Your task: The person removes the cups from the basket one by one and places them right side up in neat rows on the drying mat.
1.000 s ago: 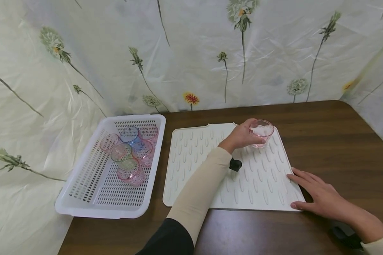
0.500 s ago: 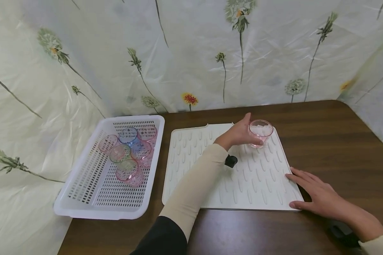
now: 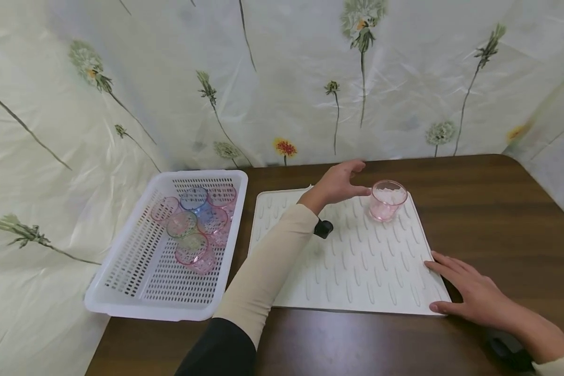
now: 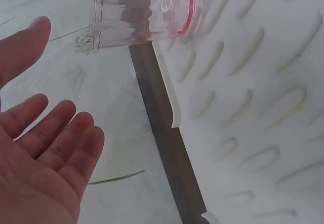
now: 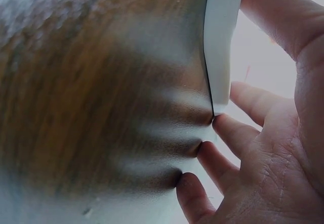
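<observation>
A pink-tinted drinking glass (image 3: 387,201) stands upright near the far right corner of a white ribbed drying mat (image 3: 357,271). Just left of it my left hand (image 3: 335,183) is held in the air, thumb and fingers spread, holding nothing. In the left wrist view the glass (image 4: 142,11) sits beyond the fingertips, apart from the left hand (image 4: 45,153). My right hand (image 3: 474,292) rests at the mat's right edge with extended fingers. In the right wrist view the right hand (image 5: 268,138) touches the mat's rim (image 5: 220,47) and the table beside it.
A white perforated plastic basket (image 3: 122,308) stands left of the mat, with several pink, blue and green tinted glasses (image 3: 192,248) grouped in it. The brown wooden table (image 3: 489,209) extends to the right. A floral-printed sheet (image 3: 282,78) hangs behind.
My left hand has let go of the pink glass and drawn back to the left. The glass stays standing on the mat. The right hand has kept its place at the mat's edge.
</observation>
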{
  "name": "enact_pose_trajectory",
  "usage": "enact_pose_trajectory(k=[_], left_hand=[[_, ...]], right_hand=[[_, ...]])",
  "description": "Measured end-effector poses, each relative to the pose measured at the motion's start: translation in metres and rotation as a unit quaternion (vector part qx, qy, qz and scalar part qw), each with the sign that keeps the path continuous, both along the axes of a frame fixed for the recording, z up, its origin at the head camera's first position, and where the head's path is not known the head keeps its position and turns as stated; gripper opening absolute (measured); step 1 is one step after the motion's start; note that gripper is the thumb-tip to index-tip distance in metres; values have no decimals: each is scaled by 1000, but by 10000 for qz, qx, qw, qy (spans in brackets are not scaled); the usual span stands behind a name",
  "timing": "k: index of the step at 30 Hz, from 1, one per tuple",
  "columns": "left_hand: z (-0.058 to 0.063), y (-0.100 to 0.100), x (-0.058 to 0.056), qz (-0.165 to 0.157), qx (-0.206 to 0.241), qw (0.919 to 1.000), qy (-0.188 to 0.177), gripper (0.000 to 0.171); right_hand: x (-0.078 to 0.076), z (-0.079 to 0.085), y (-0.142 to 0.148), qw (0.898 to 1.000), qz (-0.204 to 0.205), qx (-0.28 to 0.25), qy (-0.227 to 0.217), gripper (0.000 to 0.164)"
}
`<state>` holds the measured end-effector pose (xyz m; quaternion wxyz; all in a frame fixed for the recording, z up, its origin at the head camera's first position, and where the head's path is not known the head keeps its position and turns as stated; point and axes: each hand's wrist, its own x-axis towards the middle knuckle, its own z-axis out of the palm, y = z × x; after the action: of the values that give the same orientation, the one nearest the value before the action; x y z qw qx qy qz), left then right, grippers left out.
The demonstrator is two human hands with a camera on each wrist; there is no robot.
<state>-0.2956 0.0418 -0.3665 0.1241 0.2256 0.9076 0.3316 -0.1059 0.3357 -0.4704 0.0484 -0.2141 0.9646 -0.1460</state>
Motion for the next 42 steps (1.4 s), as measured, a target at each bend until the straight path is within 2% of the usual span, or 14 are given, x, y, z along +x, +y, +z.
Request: enact_pose_trajectory(k=[3,8,16,24,29,32,35,38,42], left_hand=[[5,-6,2,86,35,10000,26,74],[21,-19,3,140,109,9998,115,80],[47,-57,9,75,114,9996,230,78],[76,-97,19,20,-193,9963,833,71],[85,-129,23,137,-12,9959,890,67],[86,-147,27,211,-98,9958,885,66],[86,-164,37,200,-341,9943,989,65],[87,-179,51,89,-449,9917,1201,63],[84,-198,72,-49,-397,9878,1507,59]], right_hand=[[1,-3,1,9999,28,-45,92,91],[1,-4,2,9997,35,-76,222,92],[-1,-4,3,10000,-24,3,24,92],[-2,-6,4,10000,-45,8,-29,93],[-2,-7,3,9999,-31,1,96,92],[-1,-6,3,9998,-6,-1,179,92],[-1,-6,2,9998,-9,10,204,91],[0,-5,2,9998,0,-1,210,92],[1,-5,2,9998,-10,-3,197,92]])
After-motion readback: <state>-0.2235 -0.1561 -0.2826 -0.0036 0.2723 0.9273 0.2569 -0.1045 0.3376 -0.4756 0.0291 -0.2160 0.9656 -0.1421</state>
